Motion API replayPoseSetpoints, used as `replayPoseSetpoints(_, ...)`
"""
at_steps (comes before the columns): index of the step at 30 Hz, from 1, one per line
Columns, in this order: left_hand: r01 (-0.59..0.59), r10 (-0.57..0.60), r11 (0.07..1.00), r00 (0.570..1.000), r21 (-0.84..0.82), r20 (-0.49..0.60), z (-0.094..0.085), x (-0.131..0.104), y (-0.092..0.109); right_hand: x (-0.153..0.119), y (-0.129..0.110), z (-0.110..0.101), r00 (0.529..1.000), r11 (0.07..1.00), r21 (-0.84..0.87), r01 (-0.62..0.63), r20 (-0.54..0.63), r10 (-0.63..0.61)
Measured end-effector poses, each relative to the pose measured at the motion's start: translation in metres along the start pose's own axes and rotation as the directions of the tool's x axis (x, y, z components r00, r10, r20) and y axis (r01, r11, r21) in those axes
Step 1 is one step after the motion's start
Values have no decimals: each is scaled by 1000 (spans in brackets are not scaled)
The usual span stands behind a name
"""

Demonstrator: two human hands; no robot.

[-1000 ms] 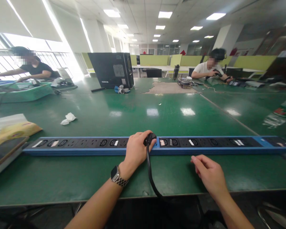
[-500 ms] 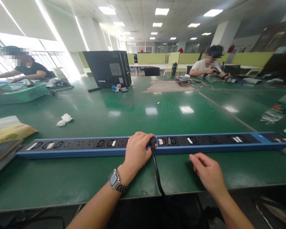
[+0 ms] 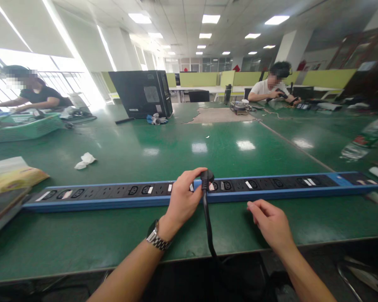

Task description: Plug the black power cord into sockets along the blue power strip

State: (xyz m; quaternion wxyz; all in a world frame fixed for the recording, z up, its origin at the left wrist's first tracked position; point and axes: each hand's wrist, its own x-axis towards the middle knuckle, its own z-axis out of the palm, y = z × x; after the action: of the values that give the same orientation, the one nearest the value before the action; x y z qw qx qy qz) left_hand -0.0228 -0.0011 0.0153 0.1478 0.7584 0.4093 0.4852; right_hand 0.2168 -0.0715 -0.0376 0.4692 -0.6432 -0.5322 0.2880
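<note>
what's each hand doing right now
left hand: grip closed on the black plug, over the blue power strip
right hand: fingers curled, holding nothing visible, near the strip

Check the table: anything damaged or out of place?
Yes. The green tabletop has a ragged bare patch right of the black computer case, as if the covering tore away. Crumpled white paper lies like litter beyond the power strip.

Windows (image 3: 9, 56) glare; ceiling lights (image 3: 211, 19) reflect below; edges stretch.
</note>
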Motion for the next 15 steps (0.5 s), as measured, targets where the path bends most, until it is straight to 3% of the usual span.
replayPoseSetpoints(5, -26, 12, 997, 981, 70, 193, 50, 20, 23, -1, 6, -2, 996, 995, 91, -40, -81, 47)
replayPoseSetpoints(8, -27, -16, 985, 970, 173, 242, 73, 25, 29, -1, 11, -5, 990, 989, 140, -39, -132, 58)
replayPoseSetpoints(15, -55, 1, 980, 962, 191, 274, 78, 20, 32, 0, 9, -5, 987, 989, 145, -43, -146, 64)
